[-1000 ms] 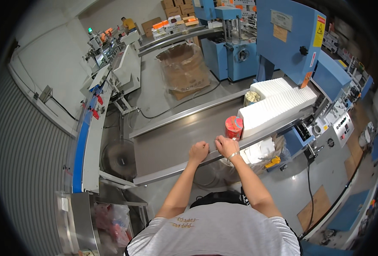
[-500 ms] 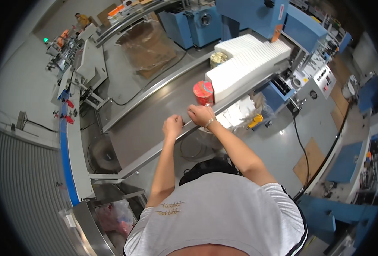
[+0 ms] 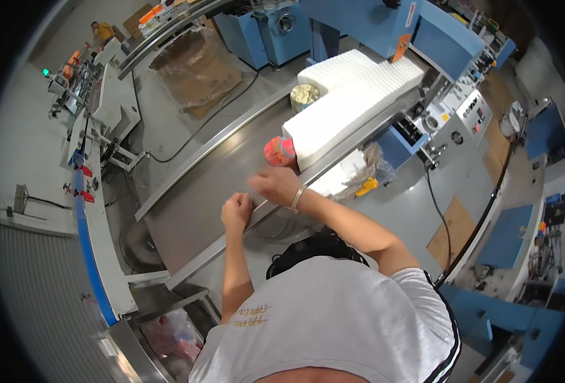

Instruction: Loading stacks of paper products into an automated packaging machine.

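My left hand (image 3: 237, 211) is closed, resting at the near metal rail (image 3: 264, 209) of a long conveyor-like trough. Anything inside its fingers is hidden. My right hand (image 3: 276, 184), with a bracelet at the wrist, hovers over the same rail just to the right. Its fingers are smeared by motion, so their grip does not show. Just beyond it is a round red container (image 3: 279, 151) with a multicoloured top. That container sits against the end of a long row of stacked white sheets (image 3: 353, 105). A tub with pale yellow contents (image 3: 305, 96) stands beside the row.
The trough's bare metal bed (image 3: 196, 201) extends to the left. Blue machines (image 3: 365, 25) stand at the far end. A plastic-lined brown carton (image 3: 196, 70) lies beyond the trough. White material in a clear bag (image 3: 340, 179) is below the near rail. A black cable (image 3: 437, 210) crosses the floor.
The view has shifted, so the scene sits further left and lower. My right hand's fingers have moved slightly left and become blurred. My left hand stays closed by the rail.
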### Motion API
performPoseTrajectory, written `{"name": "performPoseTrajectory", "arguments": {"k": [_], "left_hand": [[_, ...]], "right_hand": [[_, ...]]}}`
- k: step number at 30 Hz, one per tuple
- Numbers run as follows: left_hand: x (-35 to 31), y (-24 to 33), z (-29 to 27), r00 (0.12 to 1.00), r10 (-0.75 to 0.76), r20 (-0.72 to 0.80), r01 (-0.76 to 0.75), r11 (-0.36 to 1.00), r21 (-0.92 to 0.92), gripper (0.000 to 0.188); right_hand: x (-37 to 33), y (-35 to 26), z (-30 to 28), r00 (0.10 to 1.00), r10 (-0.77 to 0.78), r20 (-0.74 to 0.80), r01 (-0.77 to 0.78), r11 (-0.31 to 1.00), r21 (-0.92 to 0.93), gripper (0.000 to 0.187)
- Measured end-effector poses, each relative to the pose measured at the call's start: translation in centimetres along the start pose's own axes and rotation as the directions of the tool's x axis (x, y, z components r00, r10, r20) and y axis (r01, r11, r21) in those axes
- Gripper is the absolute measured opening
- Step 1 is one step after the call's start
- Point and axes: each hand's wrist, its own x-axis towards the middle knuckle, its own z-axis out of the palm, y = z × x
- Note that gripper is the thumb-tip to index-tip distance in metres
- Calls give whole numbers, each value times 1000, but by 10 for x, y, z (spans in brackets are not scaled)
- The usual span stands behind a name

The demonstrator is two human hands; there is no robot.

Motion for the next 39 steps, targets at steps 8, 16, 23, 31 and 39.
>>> {"name": "performPoseTrajectory", "arguments": {"k": [8,16,23,31,39], "left_hand": [[-18,29,-12,978,-9,-209,29,995,95,25],[-19,29,-8,963,-88,-256,121,986,116,24],[-17,23,-6,955,-121,-271,162,977,136,25],[-13,29,-8,962,-84,-260,126,981,149,26],[2,106,9,835,505,-219,-511,859,32,65]], "right_hand": [[99,141,-90,970,241,-34,-235,887,-398,18],[114,194,-59,734,593,332,-341,744,-575,38],[129,194,-34,732,662,165,-437,640,-632,47],[92,147,-68,984,-38,173,40,999,-8,49],[-6,42,-65,971,-217,99,228,966,-121,26]]}}
